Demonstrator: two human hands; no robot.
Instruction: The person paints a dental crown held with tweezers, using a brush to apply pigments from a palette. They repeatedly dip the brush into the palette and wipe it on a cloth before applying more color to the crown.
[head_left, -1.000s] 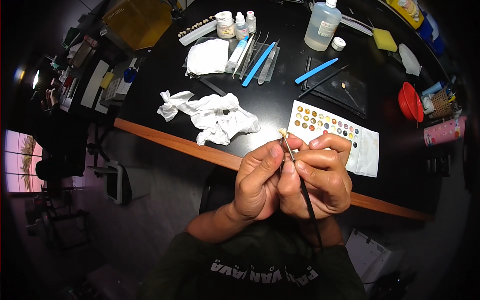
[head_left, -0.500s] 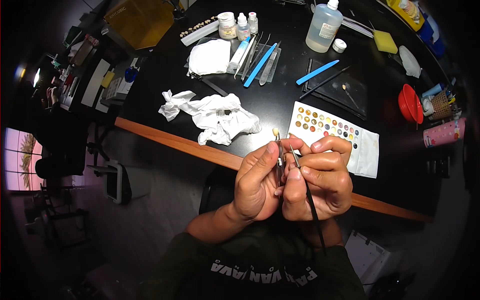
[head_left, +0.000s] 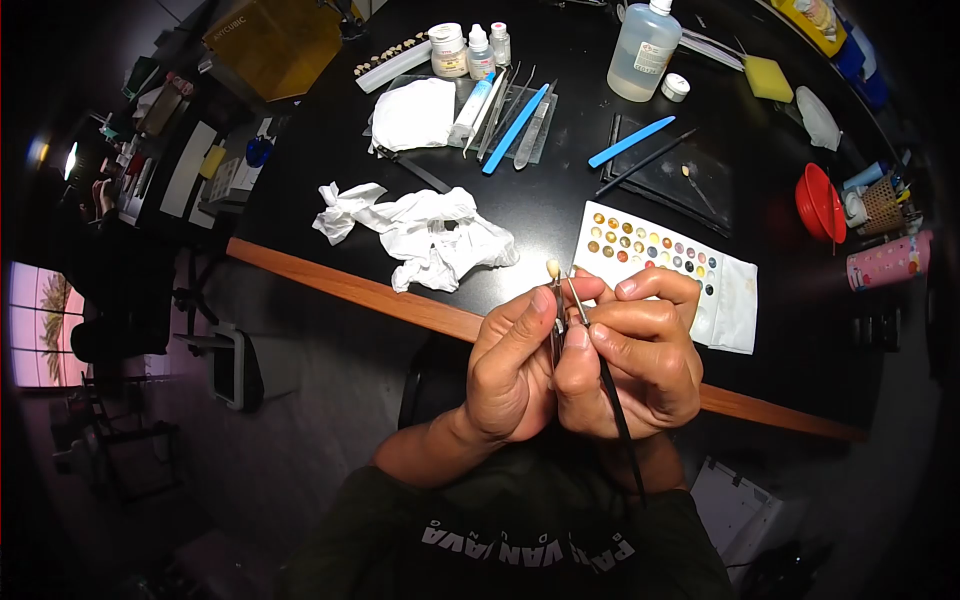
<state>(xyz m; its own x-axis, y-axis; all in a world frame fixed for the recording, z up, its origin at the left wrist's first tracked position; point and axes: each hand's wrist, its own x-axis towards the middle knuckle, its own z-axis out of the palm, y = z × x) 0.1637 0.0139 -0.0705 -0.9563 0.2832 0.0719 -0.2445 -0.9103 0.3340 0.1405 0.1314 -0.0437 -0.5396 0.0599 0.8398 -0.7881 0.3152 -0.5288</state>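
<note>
Closed around slim metal tweezers (head_left: 558, 335), my left hand (head_left: 505, 365) keeps them upright in front of me. At their tip sits a small cream tooth crown (head_left: 553, 268). My right hand (head_left: 645, 365) pinches a thin brush (head_left: 618, 425) with a black handle and a silver ferrule. The brush's tip lies just right of the crown and slightly below it. Both hands are pressed close together over the table's front edge. Behind them is a white palette sheet (head_left: 650, 240) with rows of coloured dots.
Crumpled white tissue (head_left: 440, 235) lies left of my hands. Further back are a folded white cloth (head_left: 413, 115), blue-handled tools (head_left: 515, 130), small jars (head_left: 448, 52) and a large clear bottle (head_left: 640, 55). A dark slab (head_left: 665, 175) and a red bowl (head_left: 815, 205) are on the right.
My right hand has shifted slightly up and left, bringing the brush tip closer to the crown. My left hand keeps its grip on the tweezers.
</note>
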